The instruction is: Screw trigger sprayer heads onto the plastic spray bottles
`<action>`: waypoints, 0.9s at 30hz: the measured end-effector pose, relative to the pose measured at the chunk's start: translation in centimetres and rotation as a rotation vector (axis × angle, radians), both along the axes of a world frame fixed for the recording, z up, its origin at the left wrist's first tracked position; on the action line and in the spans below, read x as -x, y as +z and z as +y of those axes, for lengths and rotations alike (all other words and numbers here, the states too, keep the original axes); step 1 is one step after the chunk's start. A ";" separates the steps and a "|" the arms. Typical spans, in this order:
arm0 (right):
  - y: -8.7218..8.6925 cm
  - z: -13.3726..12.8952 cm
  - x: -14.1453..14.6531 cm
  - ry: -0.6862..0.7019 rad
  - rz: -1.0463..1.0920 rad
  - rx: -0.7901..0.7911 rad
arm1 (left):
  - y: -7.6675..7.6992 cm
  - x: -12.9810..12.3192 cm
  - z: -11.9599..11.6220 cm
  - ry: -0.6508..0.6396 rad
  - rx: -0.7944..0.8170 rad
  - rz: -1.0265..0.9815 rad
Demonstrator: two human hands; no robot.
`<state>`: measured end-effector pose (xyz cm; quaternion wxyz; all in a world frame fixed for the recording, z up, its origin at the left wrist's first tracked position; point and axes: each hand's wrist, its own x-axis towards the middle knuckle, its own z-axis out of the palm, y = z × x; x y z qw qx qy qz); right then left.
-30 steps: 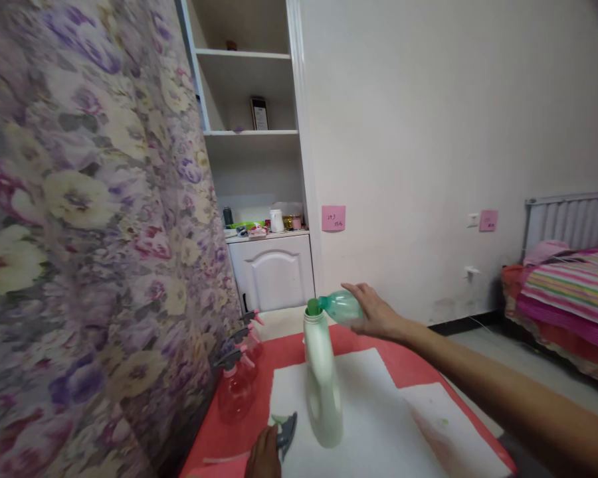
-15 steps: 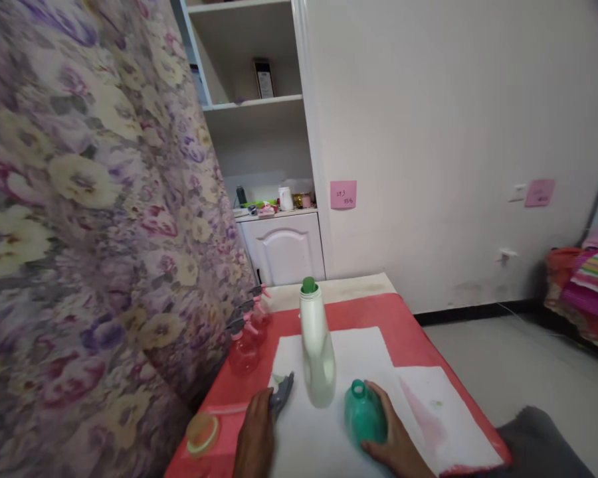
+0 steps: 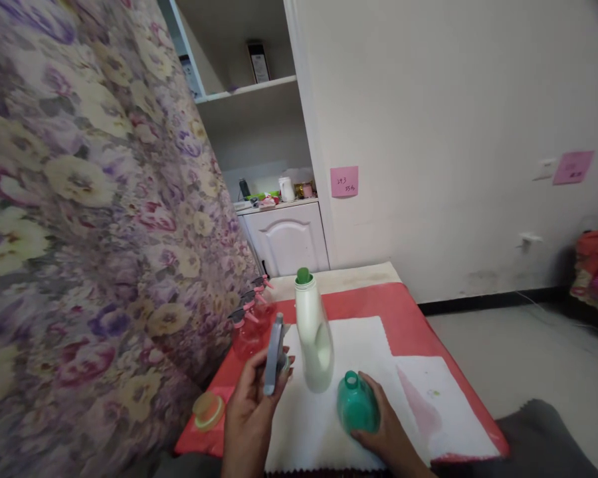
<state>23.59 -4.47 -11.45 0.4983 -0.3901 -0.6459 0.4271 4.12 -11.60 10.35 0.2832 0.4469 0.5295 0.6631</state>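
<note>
A grey spray head (image 3: 274,358) is held upright between the thumb and fingers of my left hand (image 3: 252,405), just left of the pale green bottle. My right hand (image 3: 386,428) grips a small teal bottle (image 3: 357,406) with an open neck, standing on or just over the white cloth (image 3: 313,441). The tall pale green bottle (image 3: 311,345) stands upright between my hands, with a green piece (image 3: 303,275) in its open mouth. Several pink-tinted spray bottles (image 3: 248,338) stand in a row at the left edge of the table.
A yellowish lid (image 3: 208,410) lies at the front left of the red-covered table (image 3: 363,300). A stained white sheet (image 3: 461,408) lies at the right. Behind are a floral curtain (image 3: 104,232) and a white cabinet (image 3: 294,242).
My left hand has lifted and turned palm up, raising the grey spray head from near the cloth. The teal bottle stays in my right hand. The view has shifted slightly.
</note>
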 end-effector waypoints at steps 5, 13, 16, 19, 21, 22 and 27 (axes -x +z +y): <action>0.0 0.2 0.0 -0.001 0.006 -0.007 | 2.8 -4.3 0.7 -0.146 -0.050 -0.246; 0.0 0.0 0.2 -0.031 0.004 -0.030 | 1.4 -6.3 2.3 -0.235 -0.069 -0.294; -0.2 0.0 0.1 -0.028 0.014 -0.046 | 0.7 -6.5 3.0 -0.237 -0.049 -0.283; -0.3 0.1 0.1 -0.007 0.019 -0.042 | -0.4 -6.5 3.7 -0.224 -0.022 -0.268; -0.3 0.2 0.2 -0.004 0.020 -0.026 | -1.5 -6.6 4.2 -0.227 0.016 -0.253; -0.3 0.2 0.2 -0.004 0.021 -0.019 | -2.1 -6.6 4.3 -0.233 0.042 -0.244; 0.2 0.2 0.3 0.002 0.022 0.014 | -5.0 -7.0 4.8 -0.272 0.138 -0.177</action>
